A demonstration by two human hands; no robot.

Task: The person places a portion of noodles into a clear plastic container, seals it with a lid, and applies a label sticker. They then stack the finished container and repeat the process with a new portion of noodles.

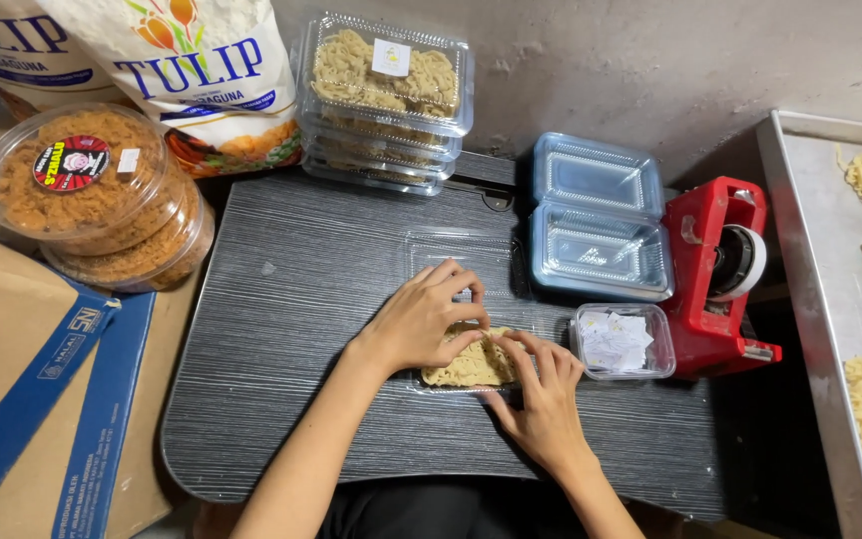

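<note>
— Grey-streaked and dark, the little lap table (281, 329) is sitting in front of a bare plaster wall, and we are working at its middle.

— What are we holding?

— Our left hand (421, 321) is pressing down on a block of dried noodles (468, 365) with fingers curled, and our right hand (543, 394) is touching its near edge with fingers spread and fairly flat. The noodles are lying in a clear open tray (456, 262) whose lid is folding back toward the wall.

— And the packages around us?

— Just right of our hands, a small clear tub of white paper labels (619, 341) is sitting beside a red tape dispenser (712, 274). Empty clear clamshell boxes (598, 215) are lying open behind it. At the back, a stack of filled noodle boxes (383, 100) is carrying a small white square sticker on top. To the left, round tubs of brown shredded food (92, 195) are showing a round red-and-black label, white sacks (202, 70) with blue lettering are leaning behind them, and a brown carton (22, 399) with blue bands is lying nearest. A metal tray (815, 299) of loose noodle nests is running along the right
</note>
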